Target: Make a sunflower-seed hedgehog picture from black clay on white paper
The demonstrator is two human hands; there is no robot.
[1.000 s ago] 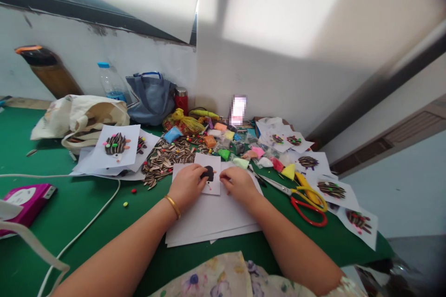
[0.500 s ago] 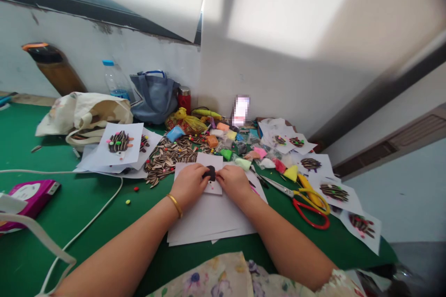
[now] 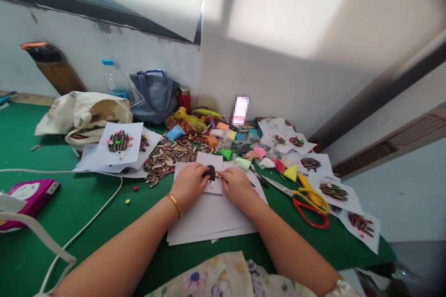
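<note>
A small white card [image 3: 210, 158] lies on a stack of white paper [image 3: 209, 222] in front of me. On it sits a flat, dark rounded piece [image 3: 211, 173] that looks like modelling clay, with tiny dots and a bit of pink below it. My left hand [image 3: 189, 182] wears a gold bangle, and its fingers close on the dark piece's left side. From the right, my right hand [image 3: 239, 186] rests on the paper with its index finger stretched to the dark piece's right edge. The other right fingers are bent under and partly hidden.
Sunflower seeds [image 3: 174, 155] are heaped behind the card, beside coloured clay packets [image 3: 243, 163]. Scissors [image 3: 292, 192] with red and yellow handles lie to the right. Finished seed-covered cards [image 3: 334, 192] line the right edge; more [image 3: 120, 144] lie left. A white cable [image 3: 101, 213] crosses the left side.
My right fingertips have drawn slightly back from a pinch at the dark piece's edge, and the index finger now points out straighter. The left hand has stayed in place.
</note>
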